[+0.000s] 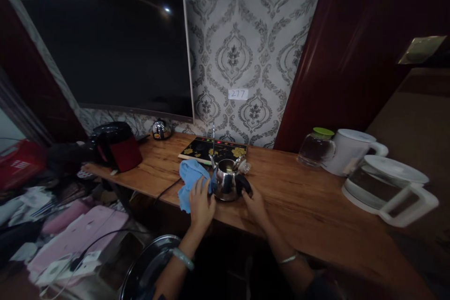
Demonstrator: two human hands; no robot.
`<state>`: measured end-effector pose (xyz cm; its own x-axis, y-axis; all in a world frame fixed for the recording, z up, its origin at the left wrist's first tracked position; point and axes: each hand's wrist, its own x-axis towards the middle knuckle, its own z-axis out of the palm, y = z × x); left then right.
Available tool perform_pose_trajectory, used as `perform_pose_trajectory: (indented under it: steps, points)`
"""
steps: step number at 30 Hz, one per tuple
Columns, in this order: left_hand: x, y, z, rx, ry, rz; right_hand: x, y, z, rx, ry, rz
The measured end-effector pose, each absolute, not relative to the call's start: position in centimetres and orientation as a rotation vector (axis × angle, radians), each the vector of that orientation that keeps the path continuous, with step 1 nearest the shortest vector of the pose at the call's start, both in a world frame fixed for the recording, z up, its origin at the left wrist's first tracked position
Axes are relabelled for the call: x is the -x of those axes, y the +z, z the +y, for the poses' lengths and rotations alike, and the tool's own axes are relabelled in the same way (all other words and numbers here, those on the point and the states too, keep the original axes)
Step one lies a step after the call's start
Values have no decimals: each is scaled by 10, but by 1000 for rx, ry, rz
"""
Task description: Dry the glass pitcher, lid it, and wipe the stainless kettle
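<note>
A small shiny metal teapot (225, 182) stands upright near the table's front edge, its top uncovered and its spout toward the back left. My right hand (256, 204) is closed around the teapot's black handle (243, 183). At the teapot's left side, my left hand (201, 206) has its fingers on a crumpled light blue cloth (191, 178), which hangs partly over the edge. Something small and dark lies between the left fingers and the teapot, too hidden to name. Behind the teapot is a black electric tea stove (202, 149) with gold flowers, a lit red light and a thin metal spout.
Glass jug with green lid (318, 147), white jug (349, 150) and clear pitcher (383, 187) stand on the right of the wooden table (291, 192). To the left are a red-and-black appliance (121, 147) and small metal kettle (161, 130). Below sits a dark metal-rimmed bin (154, 248).
</note>
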<state>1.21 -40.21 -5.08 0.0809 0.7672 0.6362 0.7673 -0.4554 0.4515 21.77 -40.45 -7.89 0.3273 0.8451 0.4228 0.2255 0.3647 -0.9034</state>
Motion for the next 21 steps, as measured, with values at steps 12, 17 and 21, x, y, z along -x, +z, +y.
perform_pose_trajectory:
  steps: [12, 17, 21]
  points:
    - [10, -56, -371, 2261, -909, -1970, -229, -73, -379, 1012, 746, -1175]
    - [21, -52, -348, 2317, -1115, -1929, -229, -74, -373, 994, 800, -1161]
    - [37, -39, -333, 2199, -1470, -1865, -229, -78, -369, 996, 812, -1163]
